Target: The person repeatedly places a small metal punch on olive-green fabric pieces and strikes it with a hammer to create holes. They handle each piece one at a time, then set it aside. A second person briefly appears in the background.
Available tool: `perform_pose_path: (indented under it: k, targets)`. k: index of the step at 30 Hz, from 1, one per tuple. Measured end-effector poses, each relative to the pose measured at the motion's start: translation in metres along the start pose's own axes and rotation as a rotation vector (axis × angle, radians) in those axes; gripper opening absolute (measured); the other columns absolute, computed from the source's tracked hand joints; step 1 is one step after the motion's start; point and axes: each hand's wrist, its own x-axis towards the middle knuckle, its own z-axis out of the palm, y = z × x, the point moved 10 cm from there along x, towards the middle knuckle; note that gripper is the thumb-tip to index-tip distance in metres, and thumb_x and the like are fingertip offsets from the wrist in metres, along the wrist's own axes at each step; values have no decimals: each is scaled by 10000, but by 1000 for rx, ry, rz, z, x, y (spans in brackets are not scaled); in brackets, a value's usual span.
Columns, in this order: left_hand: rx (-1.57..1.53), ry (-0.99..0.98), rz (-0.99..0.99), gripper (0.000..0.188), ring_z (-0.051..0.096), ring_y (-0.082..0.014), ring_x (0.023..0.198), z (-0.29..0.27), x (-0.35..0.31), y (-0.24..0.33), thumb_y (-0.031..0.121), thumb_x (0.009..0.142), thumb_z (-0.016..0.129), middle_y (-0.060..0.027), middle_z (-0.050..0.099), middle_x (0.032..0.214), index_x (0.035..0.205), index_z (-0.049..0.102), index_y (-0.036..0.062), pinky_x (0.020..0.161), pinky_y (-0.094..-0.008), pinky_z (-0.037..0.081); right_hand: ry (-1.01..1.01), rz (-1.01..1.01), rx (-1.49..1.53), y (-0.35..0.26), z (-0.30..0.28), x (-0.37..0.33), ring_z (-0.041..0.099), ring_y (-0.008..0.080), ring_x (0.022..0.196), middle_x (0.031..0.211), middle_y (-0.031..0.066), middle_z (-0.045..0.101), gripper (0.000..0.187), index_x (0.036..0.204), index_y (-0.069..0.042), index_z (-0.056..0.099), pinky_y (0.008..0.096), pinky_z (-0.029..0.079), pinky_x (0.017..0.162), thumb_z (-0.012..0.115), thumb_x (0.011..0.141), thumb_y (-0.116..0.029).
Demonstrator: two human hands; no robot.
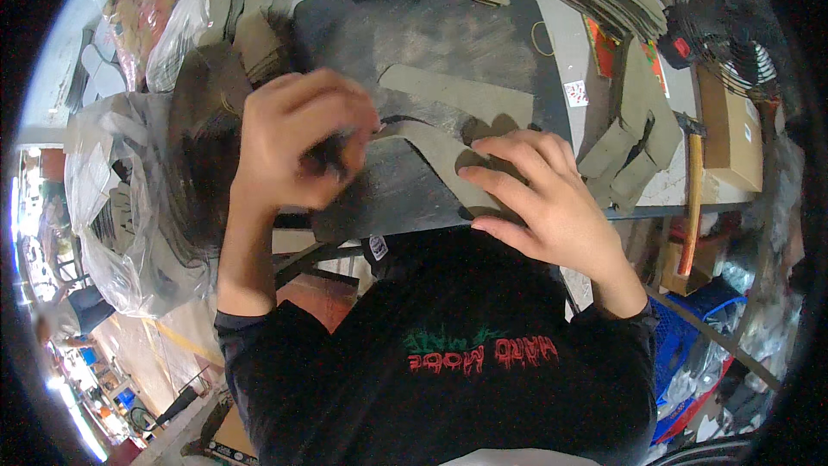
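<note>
Right now, the curved grey-green strip [442,155] under your right hand [552,203] could skew or crease if those fingers press unevenly. They are spread and loosely bent, tips resting on the strip rather than closed around it. It lies near the front edge of the dark mat [379,34] on the counter [569,47], so a pull toward you might drag it off. Your left hand [297,142] is curled beside the strip's left end, but it is blurred; you can't tell from this view whether it grips anything. If it brushes that end, the strip may shift.

Just beyond, a straighter strip [457,93] lies close enough to get nudged. To your right, loose cut pieces [630,129] overlap and limit how far that elbow can swing, with a wooden-handled hammer [693,198] beyond them. The black fan [729,26] at the far right could lift light pieces if it runs. On your left, a bulging clear plastic bag [147,280] could snag your forearm.
</note>
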Motion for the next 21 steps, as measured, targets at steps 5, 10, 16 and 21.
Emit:
perform_pose_path:
  k: [5, 10, 16, 21]
  targets:
    - [-108, 57, -467, 203, 735, -331, 911, 12, -16, -43, 101, 882, 800, -115, 739, 998, 1076, 749, 72, 785, -388, 579, 24, 2, -146, -11, 12, 3, 490, 354, 1427, 1495, 98, 572, 606, 1375, -187, 697, 629, 321, 1208, 842, 830, -407]
    - [-78, -188, -338, 337, 722, -332, 986, 35, -14, -29, 192, 806, 897, -70, 718, 1111, 1114, 763, 176, 825, -413, 577, -18, 16, -98, -10, 14, 3, 493, 353, 1419, 1506, 91, 571, 572, 1370, -214, 706, 650, 300, 1226, 828, 815, -283]
    - [-74, -252, -347, 327, 717, -317, 975, 38, -20, -34, 184, 784, 904, -39, 693, 1096, 1079, 763, 203, 811, -429, 572, -125, -12, -65, -7, 8, -2, 485, 344, 1421, 1508, 40, 583, 520, 1324, -199, 719, 656, 290, 1240, 784, 816, -109]
    - [-113, -299, -392, 269, 693, -280, 999, 40, -24, -40, 86, 790, 877, -65, 691, 1046, 1025, 746, 98, 871, -386, 561, -135, 20, -62, -3, -3, -3, 509, 403, 1411, 1532, 100, 598, 508, 1285, -162, 749, 647, 321, 1227, 774, 791, -49]
